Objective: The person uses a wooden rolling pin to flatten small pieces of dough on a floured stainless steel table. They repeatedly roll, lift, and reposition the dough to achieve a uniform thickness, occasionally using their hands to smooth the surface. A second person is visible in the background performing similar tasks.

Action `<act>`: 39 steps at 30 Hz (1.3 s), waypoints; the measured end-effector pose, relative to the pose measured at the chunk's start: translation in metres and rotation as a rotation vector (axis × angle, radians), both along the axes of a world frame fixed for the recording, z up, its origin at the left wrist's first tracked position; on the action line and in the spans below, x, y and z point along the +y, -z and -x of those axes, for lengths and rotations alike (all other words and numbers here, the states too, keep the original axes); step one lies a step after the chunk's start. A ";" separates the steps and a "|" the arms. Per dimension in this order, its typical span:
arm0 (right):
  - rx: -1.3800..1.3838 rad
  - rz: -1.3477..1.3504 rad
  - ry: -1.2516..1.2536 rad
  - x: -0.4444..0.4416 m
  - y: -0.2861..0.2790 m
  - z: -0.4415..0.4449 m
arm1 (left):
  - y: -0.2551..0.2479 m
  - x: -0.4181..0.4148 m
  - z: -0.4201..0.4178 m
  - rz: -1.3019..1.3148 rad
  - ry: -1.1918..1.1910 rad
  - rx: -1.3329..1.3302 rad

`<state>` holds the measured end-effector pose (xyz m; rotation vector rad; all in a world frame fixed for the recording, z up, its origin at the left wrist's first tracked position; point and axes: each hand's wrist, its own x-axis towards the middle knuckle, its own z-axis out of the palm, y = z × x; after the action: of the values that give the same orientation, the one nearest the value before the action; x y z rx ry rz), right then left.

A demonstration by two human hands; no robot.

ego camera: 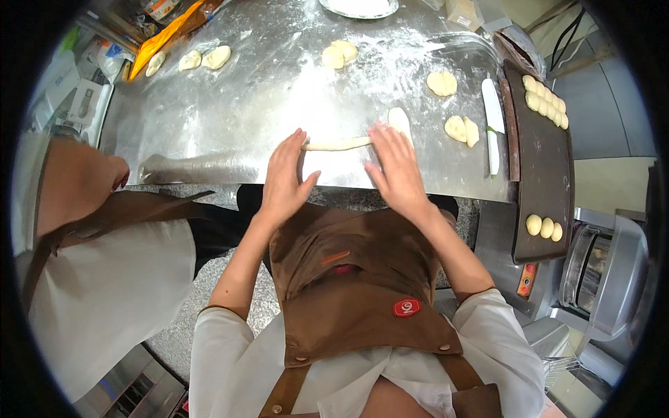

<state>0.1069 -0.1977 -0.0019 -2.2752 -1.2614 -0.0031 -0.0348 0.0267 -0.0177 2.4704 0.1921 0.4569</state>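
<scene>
A thin rope of dough lies left to right on the floured steel worktable. Its left end meets my left hand, which is flat with the thumb apart. My right hand rests over its other end, fingers spread. Partly under and beyond the right fingers is a flattened strip of dough. Farther right on the table are two clusters of dough pieces, one lower and one higher. Another cluster lies farther back, and more dough pieces are at the back left.
A knife lies at the right, beside a wooden rolling stick and a dark baking tray holding shaped dough. A metal bowl of flour stands at the back. Another person's arm is close on the left.
</scene>
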 end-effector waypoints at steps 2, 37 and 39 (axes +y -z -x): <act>-0.004 -0.075 0.016 0.005 -0.004 -0.014 | -0.001 0.006 -0.011 -0.030 -0.010 -0.096; 0.057 -0.101 -0.003 0.085 0.020 -0.089 | 0.010 0.050 -0.087 0.075 -0.162 -0.084; 0.085 -0.098 -0.008 0.086 0.023 -0.091 | 0.013 0.052 -0.080 0.175 -0.173 -0.086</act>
<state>0.1982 -0.1121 -0.0248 -2.1633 -1.2006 0.0335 0.0452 0.0782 -0.0309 2.2682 0.3961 0.5921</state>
